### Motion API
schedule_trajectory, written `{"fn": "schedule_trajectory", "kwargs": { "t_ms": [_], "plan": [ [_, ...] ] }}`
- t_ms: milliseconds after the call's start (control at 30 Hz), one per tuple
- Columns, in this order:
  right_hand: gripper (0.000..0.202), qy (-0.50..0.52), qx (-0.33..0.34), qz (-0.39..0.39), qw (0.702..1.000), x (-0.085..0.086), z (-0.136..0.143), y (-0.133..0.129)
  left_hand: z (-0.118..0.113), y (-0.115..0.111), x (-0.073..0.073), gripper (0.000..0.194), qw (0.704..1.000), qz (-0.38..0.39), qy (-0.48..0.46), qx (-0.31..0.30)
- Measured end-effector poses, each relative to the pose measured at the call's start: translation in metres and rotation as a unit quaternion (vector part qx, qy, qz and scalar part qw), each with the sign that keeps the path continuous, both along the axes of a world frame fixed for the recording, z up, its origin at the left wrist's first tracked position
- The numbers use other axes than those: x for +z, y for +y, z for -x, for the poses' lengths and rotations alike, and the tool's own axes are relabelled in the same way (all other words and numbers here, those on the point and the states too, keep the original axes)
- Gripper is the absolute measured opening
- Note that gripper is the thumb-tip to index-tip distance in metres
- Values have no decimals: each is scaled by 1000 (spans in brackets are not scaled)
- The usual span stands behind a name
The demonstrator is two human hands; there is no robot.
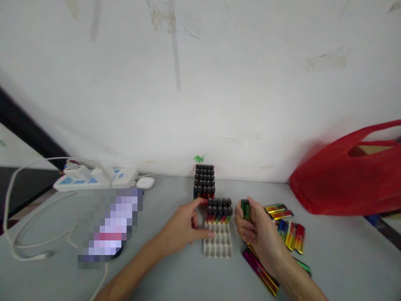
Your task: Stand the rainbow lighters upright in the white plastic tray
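Head camera view: a pale, moulded tray with rows of small cups (218,247) sits on a grey tabletop (163,276), just left of the right hand. Two rows of slim, upright pieces with black tops and bright metallic lower parts (219,212) stand in its far end; the cups at the near end are bare. The left hand (189,222) is at the tray's left side, thumb and index finger spread wide: the thumb lies at the edge by the bare cups, and the index finger reaches beside the upright rows. It seems to steady the tray, though at this size firm contact is hard to confirm.

The right hand (255,223) is near the tray's right side, fingers curled closed around a dark green, glossy piece (245,209), whose end shows above the grip.

Behind the tray, close to the white, scuffed wall (250,104), stands a dense block of black-topped pieces (204,182). Beside and beneath the right forearm lie loose, shiny, multicoloured flat pieces (300,239). Farther right rests a red bag with handles (344,184). Well to the left are a white-and-blue power strip (123,179), a small white rounded case (145,182), a pixelated flat object (112,230) and looping white cables (25,258).
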State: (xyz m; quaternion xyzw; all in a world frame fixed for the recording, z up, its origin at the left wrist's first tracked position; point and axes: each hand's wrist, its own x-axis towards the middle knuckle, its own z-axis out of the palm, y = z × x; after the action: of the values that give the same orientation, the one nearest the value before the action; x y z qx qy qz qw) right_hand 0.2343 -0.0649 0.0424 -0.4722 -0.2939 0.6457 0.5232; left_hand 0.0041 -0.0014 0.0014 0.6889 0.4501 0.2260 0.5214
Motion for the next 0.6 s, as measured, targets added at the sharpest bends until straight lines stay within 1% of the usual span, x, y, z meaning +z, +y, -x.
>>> {"fn": "schedule_trajectory", "kwargs": {
  "t_ms": [100,167,233,300,433,500,600],
  "plan": [
    [54,-84,-54,-82,992,2,4,-4,0,0,1,85,1000,1,2,3],
    [48,-108,-65,-120,985,4,6,-7,-1,-1,2,87,1000,2,5,6],
    [42,-122,-59,-148,980,6,7,-11,-1,-1,2,87,1000,2,7,8],
    [37,-158,-44,-190,968,8,7,-13,-2,-1,2,86,1000,0,7,8],
    [27,-257,-23,-284,924,11,4,-16,-1,0,1,84,1000,-3,6,1],
    [22,-281,-8,-306,910,12,2,-17,-1,1,1,83,1000,-2,6,-4],
    [17,-298,19,-324,898,12,-1,-17,-1,1,1,83,1000,-3,5,-4]
  ]
}}
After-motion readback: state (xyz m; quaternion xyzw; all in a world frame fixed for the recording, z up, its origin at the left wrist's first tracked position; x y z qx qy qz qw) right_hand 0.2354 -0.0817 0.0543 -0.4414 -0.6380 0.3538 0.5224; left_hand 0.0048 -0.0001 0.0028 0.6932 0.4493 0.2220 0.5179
